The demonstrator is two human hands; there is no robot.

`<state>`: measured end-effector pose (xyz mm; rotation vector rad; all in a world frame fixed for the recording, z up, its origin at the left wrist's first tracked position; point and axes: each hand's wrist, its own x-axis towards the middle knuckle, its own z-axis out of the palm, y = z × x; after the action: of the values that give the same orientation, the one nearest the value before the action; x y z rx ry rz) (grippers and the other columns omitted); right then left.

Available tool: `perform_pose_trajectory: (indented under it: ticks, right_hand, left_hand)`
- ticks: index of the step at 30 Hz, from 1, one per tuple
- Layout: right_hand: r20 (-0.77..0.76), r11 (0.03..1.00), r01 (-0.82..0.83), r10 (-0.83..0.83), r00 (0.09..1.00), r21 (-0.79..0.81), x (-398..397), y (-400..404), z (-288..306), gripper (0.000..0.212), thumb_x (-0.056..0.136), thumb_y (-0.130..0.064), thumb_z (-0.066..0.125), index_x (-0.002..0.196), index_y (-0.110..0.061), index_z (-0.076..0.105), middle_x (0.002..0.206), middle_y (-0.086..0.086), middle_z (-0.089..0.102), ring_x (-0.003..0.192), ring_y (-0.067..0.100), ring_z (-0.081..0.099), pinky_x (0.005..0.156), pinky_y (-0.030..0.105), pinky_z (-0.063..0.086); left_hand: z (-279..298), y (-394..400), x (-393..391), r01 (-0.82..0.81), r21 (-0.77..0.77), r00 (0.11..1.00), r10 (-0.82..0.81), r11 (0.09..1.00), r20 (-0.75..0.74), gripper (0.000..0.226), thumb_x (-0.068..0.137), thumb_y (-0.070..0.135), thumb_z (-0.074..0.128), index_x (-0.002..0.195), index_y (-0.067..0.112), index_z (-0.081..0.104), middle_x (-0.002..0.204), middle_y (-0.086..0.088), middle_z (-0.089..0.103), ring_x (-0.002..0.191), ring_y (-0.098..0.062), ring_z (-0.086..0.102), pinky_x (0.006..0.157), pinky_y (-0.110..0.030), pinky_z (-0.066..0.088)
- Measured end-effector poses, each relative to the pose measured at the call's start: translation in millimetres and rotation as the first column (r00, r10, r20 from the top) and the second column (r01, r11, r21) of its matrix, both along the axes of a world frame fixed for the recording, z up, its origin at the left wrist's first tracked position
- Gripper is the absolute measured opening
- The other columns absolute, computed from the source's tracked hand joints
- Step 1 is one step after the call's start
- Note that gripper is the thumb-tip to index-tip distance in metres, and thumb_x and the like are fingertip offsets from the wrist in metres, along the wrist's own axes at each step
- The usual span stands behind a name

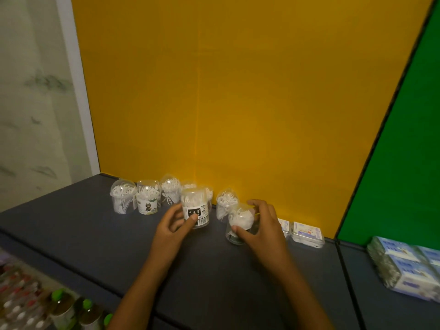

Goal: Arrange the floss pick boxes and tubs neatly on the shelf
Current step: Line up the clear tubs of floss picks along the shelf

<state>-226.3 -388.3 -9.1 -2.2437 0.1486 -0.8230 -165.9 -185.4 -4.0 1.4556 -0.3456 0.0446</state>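
Only "OSS" and a barcode read clearly on the black-labelled tub (195, 208), which the left hand (175, 223) holds upright on the dark shelf (83, 225), thumb on the label. Beside it, the right hand (258, 225) curls round a second clear tub (239, 225) packed with white floss picks. More such tubs (145, 196) stand along the yellow back wall (238, 91); one bears what may be a cartoon animal. Flat boxes (308, 234) lie to the right, their print too blurred to read.

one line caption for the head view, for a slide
Left hand and right hand each grip a floss pick tub on a dark shelf.
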Motion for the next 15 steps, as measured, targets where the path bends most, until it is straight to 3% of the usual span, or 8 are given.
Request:
perform_pose_trajectory:
  ticks: [3, 6, 11, 15]
  right_hand:
    - [0.048, 0.997, 0.032, -0.036, 0.998, 0.075, -25, 7, 9, 0.067, 0.073, -0.033, 0.084, 0.129, -0.025, 0.048, 0.120, -0.008, 0.045, 0.097, -0.013, 0.048, 0.074, 0.005, 0.044]
    - [0.058, 0.989, 0.058, -0.066, 0.996, 0.133, -58, 14, 14, 0.063, 0.072, -0.039, 0.082, 0.126, -0.023, 0.053, 0.117, -0.007, 0.047, 0.094, -0.012, 0.050, 0.071, 0.010, 0.048]
    - [0.097, 0.974, 0.063, -0.086, 0.992, 0.219, -119, 25, 24, 0.052, 0.074, -0.037, 0.081, 0.117, -0.029, 0.054, 0.114, -0.009, 0.048, 0.090, -0.001, 0.056, 0.069, 0.010, 0.048]
    - [0.129, 0.960, 0.070, -0.108, 0.986, 0.270, -169, 26, 23, 0.054, 0.075, -0.037, 0.080, 0.121, -0.029, 0.053, 0.117, -0.008, 0.053, 0.095, -0.005, 0.056, 0.072, 0.013, 0.050]
  left_hand:
    - [-1, 13, -20, 0.016, -0.009, 1.000, -0.017, 1.000, -0.025, 0.031, 0.084, 0.014, 0.068, 0.114, 0.020, 0.061, 0.107, 0.001, 0.070, 0.090, -0.005, 0.069, 0.076, -0.018, 0.056]
    - [2, 23, -45, 0.027, -0.007, 0.999, -0.027, 1.000, -0.027, 0.029, 0.083, 0.016, 0.069, 0.110, 0.025, 0.062, 0.104, 0.003, 0.071, 0.093, -0.009, 0.069, 0.080, -0.023, 0.057]
    - [15, 31, -100, 0.057, -0.033, 0.998, -0.058, 0.998, -0.007, 0.027, 0.084, 0.016, 0.066, 0.110, 0.023, 0.062, 0.099, 0.008, 0.072, 0.089, -0.005, 0.069, 0.073, -0.017, 0.056]
    - [14, 38, -147, 0.089, -0.039, 0.996, -0.088, 0.995, 0.016, 0.026, 0.085, 0.012, 0.065, 0.109, 0.021, 0.062, 0.097, 0.010, 0.073, 0.090, -0.002, 0.068, 0.072, -0.014, 0.055]
